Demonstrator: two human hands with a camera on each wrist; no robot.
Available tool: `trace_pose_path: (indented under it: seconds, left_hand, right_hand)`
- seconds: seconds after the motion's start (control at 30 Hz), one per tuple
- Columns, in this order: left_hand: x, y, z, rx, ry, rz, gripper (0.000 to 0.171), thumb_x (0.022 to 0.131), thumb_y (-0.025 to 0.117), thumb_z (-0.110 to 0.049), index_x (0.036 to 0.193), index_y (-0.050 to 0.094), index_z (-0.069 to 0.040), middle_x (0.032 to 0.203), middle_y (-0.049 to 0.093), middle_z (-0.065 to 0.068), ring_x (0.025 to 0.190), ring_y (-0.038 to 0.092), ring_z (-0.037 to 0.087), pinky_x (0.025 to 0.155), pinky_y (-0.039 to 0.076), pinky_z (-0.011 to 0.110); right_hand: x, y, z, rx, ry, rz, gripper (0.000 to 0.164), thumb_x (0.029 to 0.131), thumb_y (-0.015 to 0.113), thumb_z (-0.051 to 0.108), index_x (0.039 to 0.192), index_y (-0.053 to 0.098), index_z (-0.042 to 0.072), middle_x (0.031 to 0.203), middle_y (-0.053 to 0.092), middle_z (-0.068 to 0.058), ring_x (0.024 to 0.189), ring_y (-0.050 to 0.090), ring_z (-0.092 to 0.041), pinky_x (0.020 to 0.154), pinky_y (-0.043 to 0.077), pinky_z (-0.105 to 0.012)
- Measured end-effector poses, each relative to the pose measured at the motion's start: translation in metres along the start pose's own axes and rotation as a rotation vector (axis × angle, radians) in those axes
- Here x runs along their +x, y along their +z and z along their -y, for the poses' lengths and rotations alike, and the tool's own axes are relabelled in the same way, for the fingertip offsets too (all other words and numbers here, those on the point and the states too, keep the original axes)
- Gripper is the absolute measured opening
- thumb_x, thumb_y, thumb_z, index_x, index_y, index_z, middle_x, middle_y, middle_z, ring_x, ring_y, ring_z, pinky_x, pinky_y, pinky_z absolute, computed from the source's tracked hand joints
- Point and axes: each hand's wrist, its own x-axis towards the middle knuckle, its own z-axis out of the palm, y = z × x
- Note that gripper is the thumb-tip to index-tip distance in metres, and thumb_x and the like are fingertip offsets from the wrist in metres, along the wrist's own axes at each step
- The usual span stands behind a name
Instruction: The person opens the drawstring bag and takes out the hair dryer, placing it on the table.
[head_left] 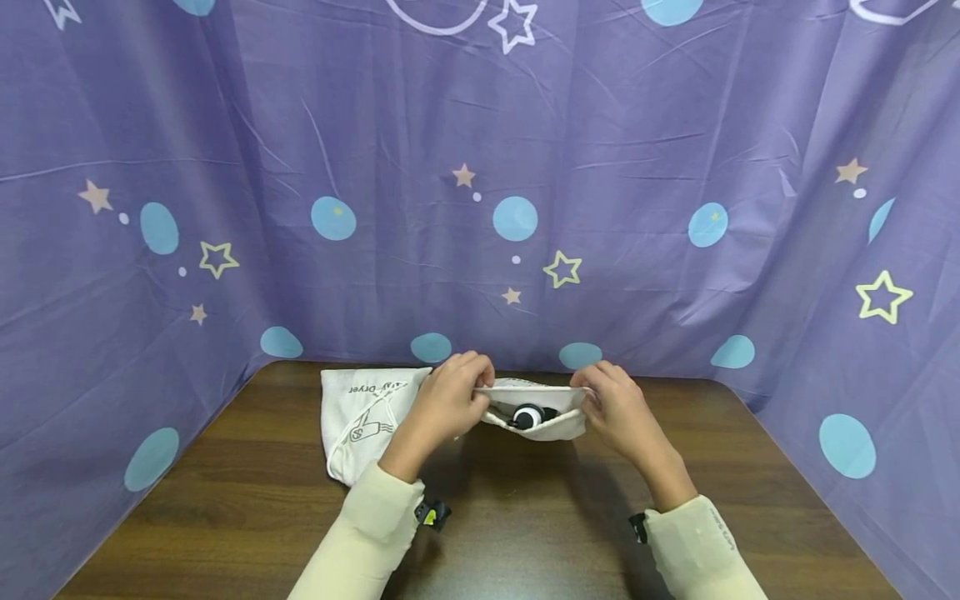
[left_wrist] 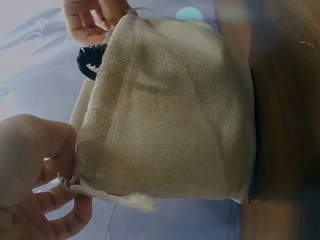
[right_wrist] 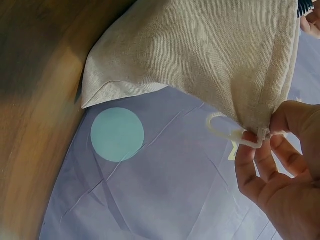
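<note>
Drawstring bag point(left_wrist: 170, 115): coarsely woven cloth, off-white in the head view, beige in the wrist views; softly creased, bulging a little, with a pointed bottom corner; held up by its top corners near the far side of the brown wooden table point(head_left: 510, 533), before the purple curtain point(head_left: 420, 283); hard to tell whether touching the wood at its base.
Mouth point(head_left: 536, 396): stretched sideways between both hands, gaping along the middle.
Cord point(left_wrist: 102, 194): whitish, frayed into a tuft at the left corner, bent into a small loop point(right_wrist: 212, 125) at the right.
Inside: round black-and-white object point(head_left: 527, 417); ribbed black cable point(left_wrist: 92, 55) poking past the rim.
Left hand point(head_left: 447, 393): pinching the left top corner, other fingers loosely bent.
Right hand point(head_left: 621, 410): pinching the right top corner between thumb and fingers.
Second bag point(head_left: 363, 400): lying flat beside the left hand, partly covered; dark lettering, line drawing.
</note>
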Motion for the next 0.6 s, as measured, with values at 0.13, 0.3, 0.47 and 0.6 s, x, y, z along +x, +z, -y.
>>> trace_pose_path:
  seconds: [0.13,0.3,0.47,0.6]
  left_hand:
    - [-0.0001,-0.0014,0.0011,0.000,-0.001,0.031,0.025,0.070,0.066,0.001,0.082,0.057,-0.020,0.076,0.047,-0.010,0.073,0.049,0.012,0.062,0.042,0.031]
    - [-0.0001,-0.0024,0.0037,-0.019,0.000,0.064,0.027,0.069,0.066,0.003,0.082,0.057,-0.019,0.077,0.048,-0.009,0.074,0.049,0.012,0.065,0.042,0.031]
    - [0.0002,-0.0023,0.0055,-0.056,-0.008,0.088,0.028,0.069,0.065,0.003,0.081,0.057,-0.020,0.076,0.048,-0.009,0.073,0.049,0.011,0.065,0.041,0.029]
    - [0.0005,-0.0028,0.0055,-0.102,-0.006,0.092,0.027,0.069,0.064,0.003,0.081,0.058,-0.020,0.076,0.049,-0.009,0.072,0.050,0.010,0.063,0.042,0.029]
  right_hand:
    - [-0.0004,-0.0012,-0.0020,0.007,0.010,0.046,0.030,0.072,0.071,-0.014,0.092,0.068,0.008,0.087,0.063,-0.005,0.079,0.057,-0.025,0.069,0.048,-0.041]
    - [-0.0004,-0.0027,-0.0035,0.016,0.005,0.086,0.031,0.073,0.069,-0.015,0.094,0.068,0.009,0.087,0.063,-0.005,0.080,0.056,-0.024,0.069,0.047,-0.040]
    - [-0.0010,-0.0040,-0.0049,0.028,0.009,0.102,0.032,0.073,0.067,-0.015,0.093,0.069,0.009,0.089,0.065,-0.004,0.081,0.057,-0.024,0.070,0.047,-0.041]
    - [-0.0020,-0.0034,-0.0068,0.033,0.025,0.116,0.032,0.073,0.067,-0.015,0.093,0.069,0.010,0.090,0.065,-0.003,0.082,0.057,-0.023,0.070,0.047,-0.041]
